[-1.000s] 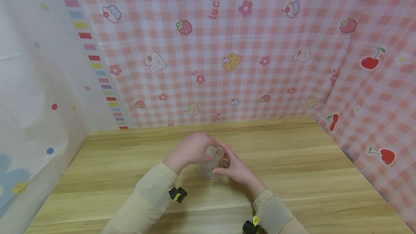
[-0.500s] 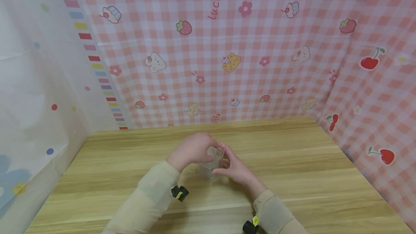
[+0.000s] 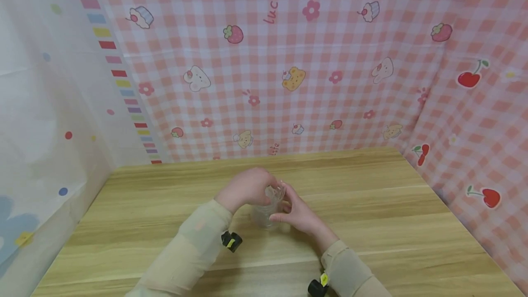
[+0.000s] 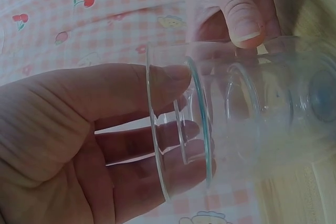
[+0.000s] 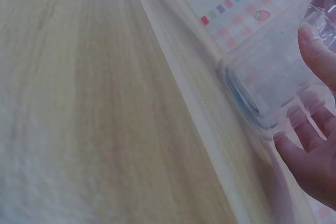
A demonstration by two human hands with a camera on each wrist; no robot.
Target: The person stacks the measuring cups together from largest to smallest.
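Observation:
A clear, see-through jar (image 3: 263, 215) stands at the middle of the wooden table, its base near the tabletop. My left hand (image 3: 247, 189) grips its rim end from above and the left. In the left wrist view, the left thumb and fingers (image 4: 121, 182) close around the ringed mouth; through the clear wall I cannot tell whether the thumb lies inside it. My right hand (image 3: 299, 212) holds the jar from the right, with its thumb on the near side. The right wrist view shows that thumb (image 5: 316, 53) high on the wall and the other fingers lower down.
The wooden table (image 3: 392, 214) reaches back to a pink checked cloth (image 3: 264, 68) hung behind it. More cloth (image 3: 486, 118) hangs at the right, and a white sheet (image 3: 41, 118) at the left. Black wrist cameras are strapped to both sleeves.
My left wrist and forearm have shifted slightly right and turned a little at the jar's mouth. The right hand and the jar stay in place.

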